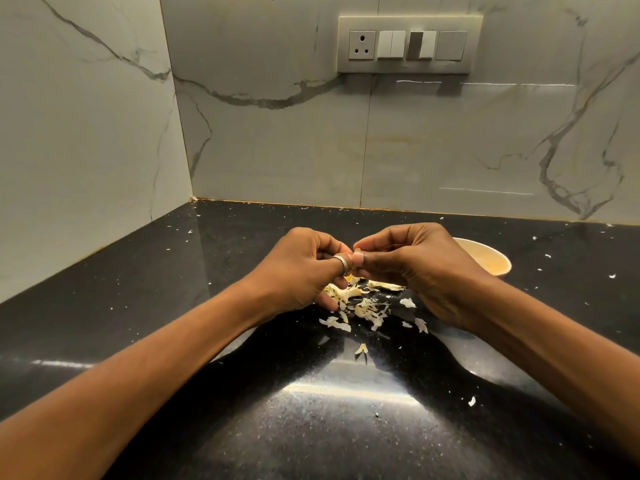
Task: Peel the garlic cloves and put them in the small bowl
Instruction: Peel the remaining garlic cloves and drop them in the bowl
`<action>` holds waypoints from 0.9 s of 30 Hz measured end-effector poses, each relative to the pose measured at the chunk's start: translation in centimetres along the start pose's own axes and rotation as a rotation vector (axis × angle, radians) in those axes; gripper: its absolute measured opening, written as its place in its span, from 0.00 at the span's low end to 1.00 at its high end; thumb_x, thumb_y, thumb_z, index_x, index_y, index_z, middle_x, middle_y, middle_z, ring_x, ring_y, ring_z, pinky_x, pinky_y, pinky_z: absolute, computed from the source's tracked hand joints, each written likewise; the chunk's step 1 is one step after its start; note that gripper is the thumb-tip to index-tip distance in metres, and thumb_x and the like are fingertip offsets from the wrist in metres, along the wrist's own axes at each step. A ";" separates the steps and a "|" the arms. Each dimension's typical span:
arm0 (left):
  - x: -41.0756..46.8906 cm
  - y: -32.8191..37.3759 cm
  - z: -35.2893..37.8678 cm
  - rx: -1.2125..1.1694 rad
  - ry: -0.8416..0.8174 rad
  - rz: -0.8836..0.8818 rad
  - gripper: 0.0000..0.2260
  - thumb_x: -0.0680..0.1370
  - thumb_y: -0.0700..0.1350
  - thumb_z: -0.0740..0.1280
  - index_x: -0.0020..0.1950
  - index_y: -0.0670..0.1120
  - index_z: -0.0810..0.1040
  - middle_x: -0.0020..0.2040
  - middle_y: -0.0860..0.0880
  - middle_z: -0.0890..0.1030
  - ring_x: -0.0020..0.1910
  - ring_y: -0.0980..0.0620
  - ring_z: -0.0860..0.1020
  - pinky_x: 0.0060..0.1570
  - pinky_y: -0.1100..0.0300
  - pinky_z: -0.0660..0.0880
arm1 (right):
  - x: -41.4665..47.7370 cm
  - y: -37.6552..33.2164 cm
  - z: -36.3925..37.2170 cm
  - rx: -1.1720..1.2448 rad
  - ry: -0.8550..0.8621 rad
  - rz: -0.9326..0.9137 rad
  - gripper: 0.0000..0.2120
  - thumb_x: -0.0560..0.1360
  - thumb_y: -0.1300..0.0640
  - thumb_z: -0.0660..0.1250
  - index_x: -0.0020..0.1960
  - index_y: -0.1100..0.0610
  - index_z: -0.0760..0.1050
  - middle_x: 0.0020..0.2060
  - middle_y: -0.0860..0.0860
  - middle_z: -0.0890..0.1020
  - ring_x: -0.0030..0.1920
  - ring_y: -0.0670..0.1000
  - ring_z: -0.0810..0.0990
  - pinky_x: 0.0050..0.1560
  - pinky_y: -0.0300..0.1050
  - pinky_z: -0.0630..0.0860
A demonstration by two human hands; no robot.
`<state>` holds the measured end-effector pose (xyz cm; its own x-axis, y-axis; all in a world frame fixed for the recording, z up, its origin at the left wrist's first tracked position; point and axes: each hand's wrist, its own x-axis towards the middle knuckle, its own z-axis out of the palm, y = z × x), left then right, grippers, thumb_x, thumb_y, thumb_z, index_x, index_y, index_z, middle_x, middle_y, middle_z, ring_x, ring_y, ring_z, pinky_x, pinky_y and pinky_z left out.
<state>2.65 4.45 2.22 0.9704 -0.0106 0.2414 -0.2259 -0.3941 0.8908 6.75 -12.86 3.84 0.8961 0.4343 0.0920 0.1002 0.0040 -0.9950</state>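
1. Far left: marble wall [86, 133] meets the black counter [242, 427] in a corner. Pale flecks lie scattered over the counter.
2. Left hand [301, 271], raised above the counter, fingers curled inward. A silver ring [341, 263] sits on the thumb. Thumb and fingertips pinch toward the middle, meeting the other hand.
3. Clove [356, 251], held in the air between the two hands and gripped from both sides. It is mostly hidden by the fingers, and only a small pale bit shows at the fingertips. How much skin remains on it cannot be told.
4. Peels [367, 308], a loose heap of pale, papery scraps on the counter directly under the hands. A few strays lie nearer the camera.
5. Switch panel [408, 45], high on the back wall: one socket with rocker switches beside it.
6. Right hand [426, 271], fingers bent, thumb and fingertips pinching the clove opposite the left hand.
7. Bowl [491, 261], small and pale, standing on the counter just behind the right hand, which partly covers it. Its contents cannot be made out.
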 end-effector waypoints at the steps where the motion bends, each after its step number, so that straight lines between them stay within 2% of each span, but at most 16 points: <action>1: 0.0 0.0 0.0 0.000 -0.002 -0.003 0.07 0.79 0.44 0.70 0.51 0.40 0.82 0.40 0.47 0.81 0.37 0.57 0.81 0.32 0.57 0.81 | 0.0 0.0 0.0 0.001 0.001 0.003 0.09 0.65 0.68 0.75 0.45 0.66 0.83 0.41 0.63 0.86 0.39 0.54 0.86 0.43 0.41 0.84; 5: 0.0 0.0 0.1 -0.023 0.011 0.000 0.06 0.79 0.44 0.70 0.51 0.41 0.82 0.39 0.48 0.82 0.37 0.57 0.81 0.30 0.58 0.81 | 0.0 -0.1 0.0 0.001 0.014 0.010 0.08 0.68 0.70 0.74 0.47 0.67 0.82 0.43 0.64 0.86 0.39 0.54 0.86 0.41 0.39 0.84; 10: 0.1 -0.1 -0.1 0.015 0.064 0.030 0.04 0.80 0.44 0.70 0.51 0.44 0.82 0.43 0.45 0.84 0.39 0.56 0.82 0.31 0.57 0.81 | 0.2 -0.3 -0.1 -0.005 0.013 0.010 0.07 0.72 0.72 0.72 0.50 0.68 0.82 0.43 0.63 0.86 0.39 0.52 0.86 0.39 0.38 0.82; 13: 0.1 -0.1 -0.2 0.016 0.081 0.042 0.03 0.80 0.42 0.69 0.49 0.45 0.82 0.41 0.48 0.84 0.38 0.56 0.82 0.30 0.58 0.81 | 0.1 -0.1 -0.2 -0.082 -0.004 -0.012 0.06 0.73 0.70 0.72 0.50 0.66 0.83 0.43 0.61 0.86 0.40 0.51 0.85 0.42 0.40 0.83; 19: 0.2 -0.3 -0.2 0.029 0.084 0.035 0.04 0.80 0.40 0.68 0.49 0.42 0.82 0.41 0.46 0.84 0.37 0.56 0.82 0.29 0.59 0.80 | 0.5 0.4 -0.3 -0.116 -0.041 -0.024 0.06 0.75 0.71 0.70 0.51 0.66 0.84 0.45 0.63 0.86 0.43 0.54 0.85 0.48 0.44 0.84; 27: 0.6 -1.0 -0.4 0.186 0.144 0.165 0.04 0.78 0.43 0.72 0.50 0.44 0.84 0.38 0.43 0.83 0.35 0.49 0.82 0.29 0.56 0.81 | 0.9 0.6 -0.7 -0.084 -0.042 -0.012 0.08 0.75 0.71 0.70 0.52 0.64 0.84 0.44 0.59 0.86 0.42 0.50 0.84 0.43 0.38 0.81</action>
<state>3.42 5.20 1.58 0.8966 0.0370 0.4414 -0.3472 -0.5599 0.7523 7.87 -13.07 3.39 0.8759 0.4719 0.1006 0.1485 -0.0651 -0.9868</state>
